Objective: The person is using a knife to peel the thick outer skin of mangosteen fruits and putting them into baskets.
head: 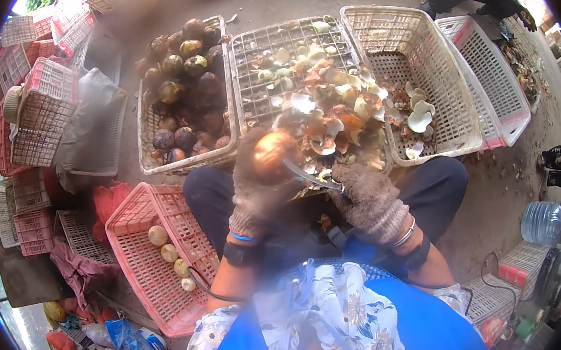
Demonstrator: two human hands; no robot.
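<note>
My left hand (253, 192), in a soiled knit glove, grips a round brown fruit (277, 150) between my knees. In my gloved right hand (370, 200) is a knife with a curved blade (313, 178); its tip reaches the fruit's lower right side, and whether it cuts in cannot be made out. Just beyond both hands, a heap of peel pieces (336, 122), brown outside and pale inside, lies on a grid-topped crate (253, 38). Left of that, a crate (233, 120) holds many dark, round fruits (195, 65). Several pale peeled balls (169, 253) rest in a pink crate (141, 283) by my left arm.
At the right, a deep crate (424, 52) has some peel inside, beside another white-and-pink crate (497, 79). Stacked crates (44, 101) crowd the left. A person's legs (469, 1) show at the top. A large water bottle (544, 223) lies far right.
</note>
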